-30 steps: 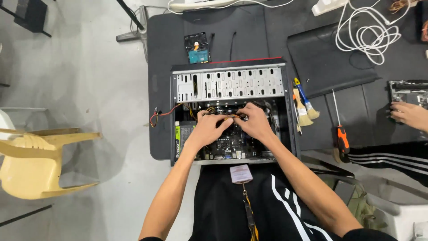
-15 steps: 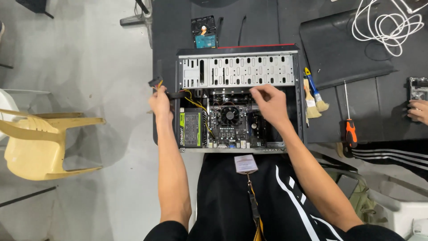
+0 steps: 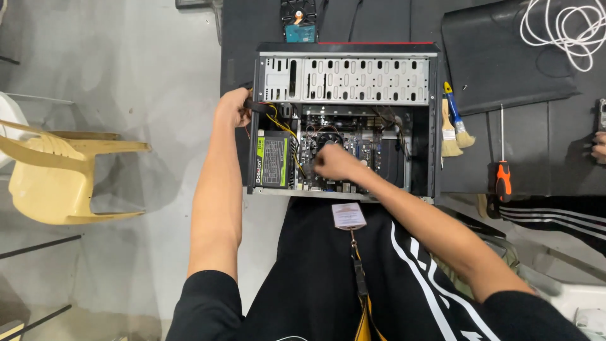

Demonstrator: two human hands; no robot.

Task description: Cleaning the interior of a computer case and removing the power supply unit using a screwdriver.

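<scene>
We look down on a pale concrete floor [image 3: 126, 82] with a dark work table [image 3: 505, 164] at the far right of it, and a cream plastic chair [image 3: 57, 170] standing well apart on the left. On the table lies the open computer case [image 3: 344, 120], its side panel off, drive bays along the far edge and the motherboard [image 3: 353, 145] showing inside. A black power supply [image 3: 273, 161] with a green edge sits in the near left corner of the case.

Our left hand [image 3: 232, 107] is at the left wall of the case, fingers closed on a black cable connector [image 3: 255, 106] whose yellow and red wires run into the case. Our right hand [image 3: 334, 165] is curled together over the motherboard, near the cooler fan; whether it pinches anything we cannot tell, as it is blurred.

Right of the case lie two paintbrushes [image 3: 456, 126] and an orange-handled screwdriver [image 3: 502, 170]; a white cord [image 3: 568, 31] is coiled at the far right, and a hard drive [image 3: 298, 19] rests beyond the case. Another person's hand [image 3: 598, 146] shows at the right edge.

We judge the risk to lie in the wires: a pull on the connector could drag them across the fan or strain their plugs on the board, and the metal edge of the case could scrape the left wrist.
</scene>
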